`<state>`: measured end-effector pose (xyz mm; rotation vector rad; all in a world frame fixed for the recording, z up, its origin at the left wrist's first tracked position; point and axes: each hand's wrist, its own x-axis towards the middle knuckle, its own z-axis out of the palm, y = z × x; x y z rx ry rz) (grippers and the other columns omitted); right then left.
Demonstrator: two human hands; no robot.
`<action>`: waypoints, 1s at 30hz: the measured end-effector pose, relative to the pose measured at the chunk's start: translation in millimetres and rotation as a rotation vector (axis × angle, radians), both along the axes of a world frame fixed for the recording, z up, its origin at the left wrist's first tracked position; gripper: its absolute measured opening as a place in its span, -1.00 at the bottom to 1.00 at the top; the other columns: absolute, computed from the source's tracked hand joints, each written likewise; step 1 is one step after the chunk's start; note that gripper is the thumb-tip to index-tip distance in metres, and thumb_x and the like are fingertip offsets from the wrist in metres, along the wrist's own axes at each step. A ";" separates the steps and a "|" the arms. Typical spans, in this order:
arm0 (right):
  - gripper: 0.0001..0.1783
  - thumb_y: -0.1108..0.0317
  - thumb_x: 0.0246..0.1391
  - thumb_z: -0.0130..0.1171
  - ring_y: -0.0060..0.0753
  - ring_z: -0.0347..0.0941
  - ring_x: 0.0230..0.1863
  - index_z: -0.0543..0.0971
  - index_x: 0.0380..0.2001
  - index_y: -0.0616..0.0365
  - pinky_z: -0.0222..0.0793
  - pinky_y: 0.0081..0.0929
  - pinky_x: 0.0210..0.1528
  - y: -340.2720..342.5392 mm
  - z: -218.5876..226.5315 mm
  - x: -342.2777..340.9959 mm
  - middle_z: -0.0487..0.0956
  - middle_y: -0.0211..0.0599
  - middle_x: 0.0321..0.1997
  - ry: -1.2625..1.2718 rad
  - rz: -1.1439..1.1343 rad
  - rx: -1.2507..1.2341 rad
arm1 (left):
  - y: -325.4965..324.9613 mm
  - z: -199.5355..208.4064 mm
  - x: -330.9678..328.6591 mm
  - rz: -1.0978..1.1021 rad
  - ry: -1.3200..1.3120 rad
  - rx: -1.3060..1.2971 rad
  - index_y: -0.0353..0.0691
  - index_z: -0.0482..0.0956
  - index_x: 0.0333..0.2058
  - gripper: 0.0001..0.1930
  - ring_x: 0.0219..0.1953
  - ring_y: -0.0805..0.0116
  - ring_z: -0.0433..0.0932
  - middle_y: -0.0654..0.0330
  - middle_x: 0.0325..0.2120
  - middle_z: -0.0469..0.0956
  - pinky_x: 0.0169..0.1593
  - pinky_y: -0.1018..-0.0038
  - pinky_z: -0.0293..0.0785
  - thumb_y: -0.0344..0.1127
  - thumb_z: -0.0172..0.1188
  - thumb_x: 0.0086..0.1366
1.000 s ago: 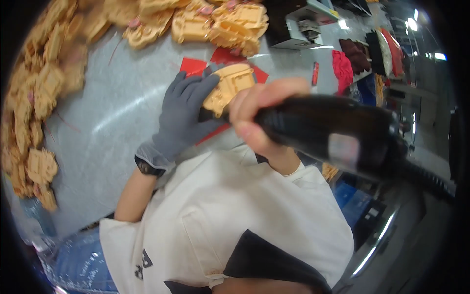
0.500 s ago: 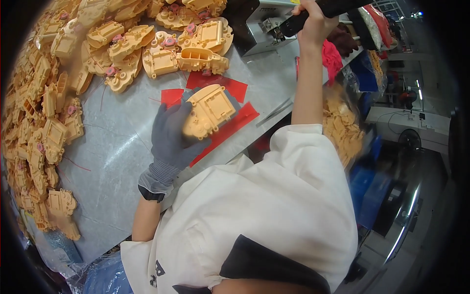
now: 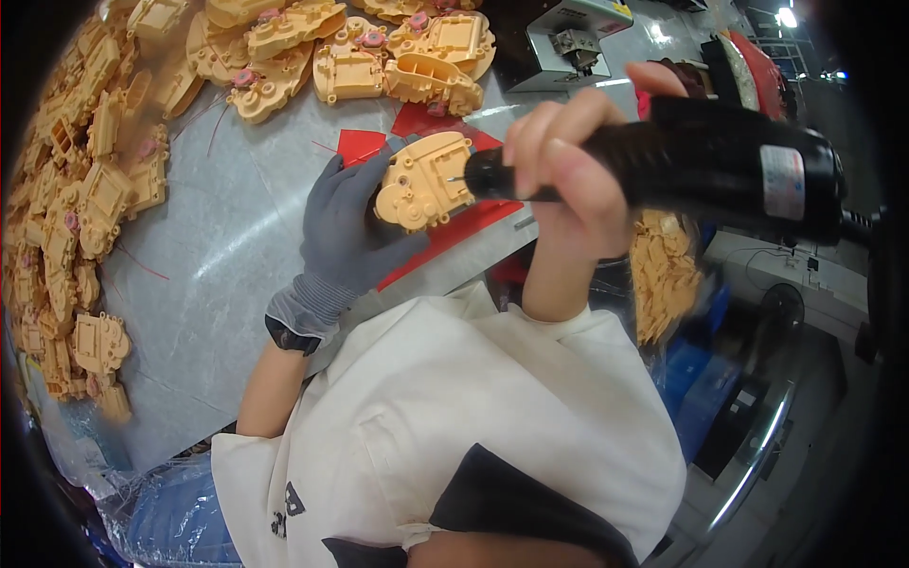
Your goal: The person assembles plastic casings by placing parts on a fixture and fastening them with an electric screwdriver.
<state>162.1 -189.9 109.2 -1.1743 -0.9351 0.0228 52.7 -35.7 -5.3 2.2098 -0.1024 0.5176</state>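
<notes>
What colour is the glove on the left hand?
Grey: the glove shows best in the head view.

My camera sits on my head and looks down, close above my left hand (image 3: 348,227) and right hand (image 3: 578,175). My white shirt (image 3: 445,398) is near; the gray table (image 3: 194,364) stretches left and far.

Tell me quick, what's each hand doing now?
Left hand: gloved, holding a yellow plastic part.
Right hand: bare, closed around a black power tool.
</notes>
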 end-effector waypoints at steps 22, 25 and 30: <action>-0.57 0.65 -0.27 0.18 -0.69 0.35 -0.59 0.31 -0.24 0.25 0.30 -0.73 -0.37 55.6 -29.3 10.1 0.48 -0.44 -0.62 0.106 -0.007 -0.164 | 5.7 -7.9 -5.2 0.009 0.020 -0.032 -0.18 0.32 0.04 -0.21 -0.07 0.19 0.45 0.13 -0.09 0.47 0.19 0.11 0.19 -0.04 0.41 -0.19; -0.54 0.66 -0.27 0.17 -0.67 0.35 -0.62 0.27 -0.23 0.23 0.30 -0.73 -0.47 55.4 -29.4 8.1 0.48 -0.39 -0.63 0.146 0.051 -0.121 | 5.6 -11.2 -5.2 0.013 -0.001 -0.032 -0.18 0.33 0.03 -0.22 -0.08 0.20 0.45 0.13 -0.07 0.47 0.18 0.11 0.20 -0.05 0.41 -0.21; -0.55 0.64 -0.25 0.16 -0.64 0.35 -0.64 0.25 -0.22 0.24 0.31 -0.69 -0.53 55.9 -32.2 10.6 0.48 -0.35 -0.62 0.134 0.044 -0.064 | 8.1 -12.1 -3.1 -0.025 0.033 -0.075 -0.18 0.32 0.06 -0.17 -0.01 0.05 0.41 0.12 -0.08 0.47 0.22 0.09 0.14 -0.07 0.45 -0.24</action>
